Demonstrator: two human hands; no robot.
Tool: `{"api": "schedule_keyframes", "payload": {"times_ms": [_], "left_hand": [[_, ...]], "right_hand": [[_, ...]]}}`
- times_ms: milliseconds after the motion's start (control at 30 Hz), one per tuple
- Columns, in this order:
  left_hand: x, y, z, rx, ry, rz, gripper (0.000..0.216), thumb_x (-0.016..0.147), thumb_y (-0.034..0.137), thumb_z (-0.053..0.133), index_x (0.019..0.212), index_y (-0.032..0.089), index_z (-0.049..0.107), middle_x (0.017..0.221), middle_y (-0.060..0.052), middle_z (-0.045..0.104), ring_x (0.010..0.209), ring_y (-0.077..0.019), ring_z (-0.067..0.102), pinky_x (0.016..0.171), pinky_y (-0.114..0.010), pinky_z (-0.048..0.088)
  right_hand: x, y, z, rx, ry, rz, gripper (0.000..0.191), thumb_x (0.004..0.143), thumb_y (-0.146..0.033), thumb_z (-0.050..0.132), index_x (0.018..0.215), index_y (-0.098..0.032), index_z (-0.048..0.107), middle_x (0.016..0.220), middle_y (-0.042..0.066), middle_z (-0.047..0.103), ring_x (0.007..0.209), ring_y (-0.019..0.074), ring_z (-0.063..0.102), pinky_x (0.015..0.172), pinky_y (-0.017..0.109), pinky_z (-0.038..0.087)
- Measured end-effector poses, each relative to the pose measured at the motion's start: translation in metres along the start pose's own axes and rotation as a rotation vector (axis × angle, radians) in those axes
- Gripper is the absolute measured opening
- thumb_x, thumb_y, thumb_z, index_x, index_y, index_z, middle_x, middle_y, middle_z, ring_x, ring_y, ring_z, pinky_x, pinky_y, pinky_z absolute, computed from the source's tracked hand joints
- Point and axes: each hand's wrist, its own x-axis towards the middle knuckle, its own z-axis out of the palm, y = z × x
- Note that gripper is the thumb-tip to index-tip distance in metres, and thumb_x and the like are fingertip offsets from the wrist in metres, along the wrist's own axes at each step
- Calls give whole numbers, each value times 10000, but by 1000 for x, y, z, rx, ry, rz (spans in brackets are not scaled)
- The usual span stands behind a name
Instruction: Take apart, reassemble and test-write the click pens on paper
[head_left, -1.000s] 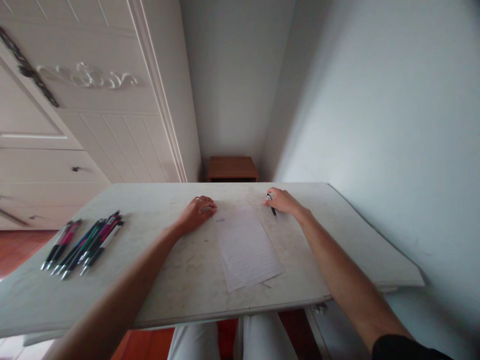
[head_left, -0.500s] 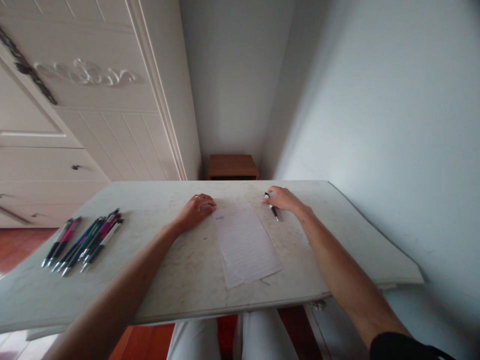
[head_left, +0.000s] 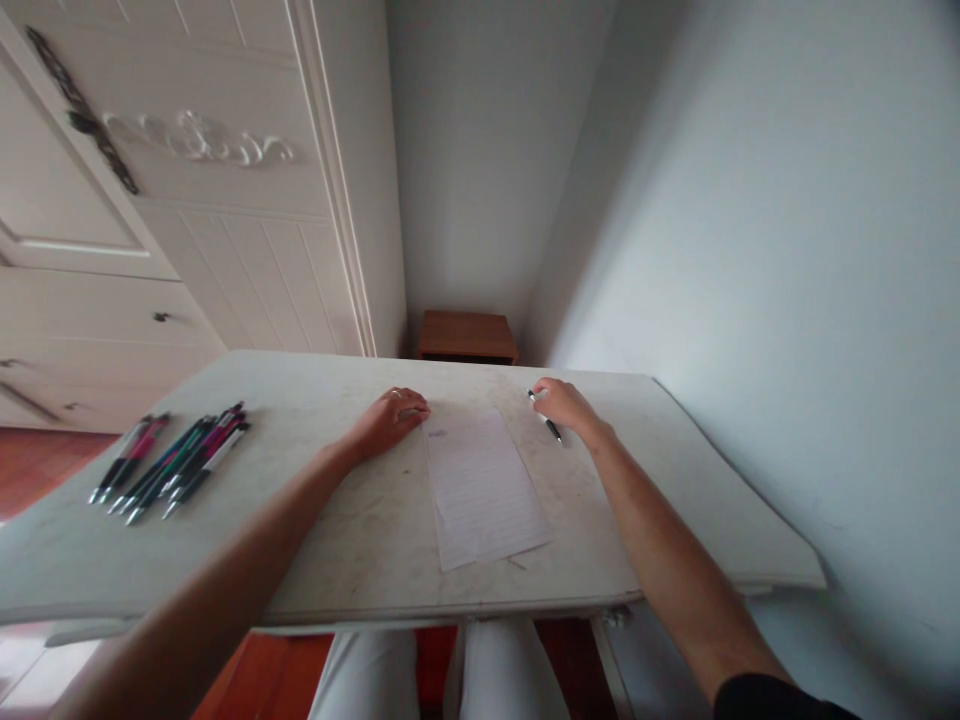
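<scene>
A lined sheet of paper (head_left: 480, 485) lies on the white table (head_left: 337, 530) in front of me. My left hand (head_left: 390, 418), with a ring on one finger, rests fingers-down at the paper's top left corner. My right hand (head_left: 564, 404) rests on the table to the right of the paper's top edge, fingers curled on a black and white pen (head_left: 545, 417) that lies under it, tip pointing toward me. Both forearms stretch out over the table.
Several pens (head_left: 172, 465), pink, green, blue and black, lie in a row at the table's left end. A white wardrobe (head_left: 172, 200) stands at the left, a small brown cabinet (head_left: 466, 335) behind the table, a pale wall at the right.
The view has shifted slightly, and the pen under my right hand has turned a little. Both hands stay at the top of the paper.
</scene>
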Motion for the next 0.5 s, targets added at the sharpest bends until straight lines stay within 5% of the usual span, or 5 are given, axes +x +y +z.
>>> {"api": "schedule_keyframes", "payload": {"times_ms": [233, 367, 500], "left_hand": [[-13, 40, -8, 27, 49, 33, 301, 924, 401, 497, 868, 207, 721, 919, -75, 710, 876, -194, 627, 833, -336, 520], [-33, 92, -7, -46, 138, -77, 305, 916, 409, 512, 867, 194, 723, 810, -58, 677, 659, -150, 582, 647, -285, 504], [-85, 151, -5, -289, 242, -281, 328, 903, 482, 508, 875, 244, 732, 756, -41, 700, 649, -182, 624, 551, -302, 504]], "right_hand": [[0, 3, -2, 62, 76, 37, 315, 809, -335, 622, 1088, -198, 675, 1014, 111, 722, 907, 220, 660, 729, 269, 441], [-1, 1, -6, 92, 83, 82, 285, 808, -368, 616, 1029, -205, 693, 1017, 115, 724, 924, 236, 670, 734, 281, 453], [-1, -1, -10, 132, 109, 75, 247, 814, -343, 594, 986, -208, 709, 1020, 114, 732, 942, 249, 677, 751, 290, 461]]}}
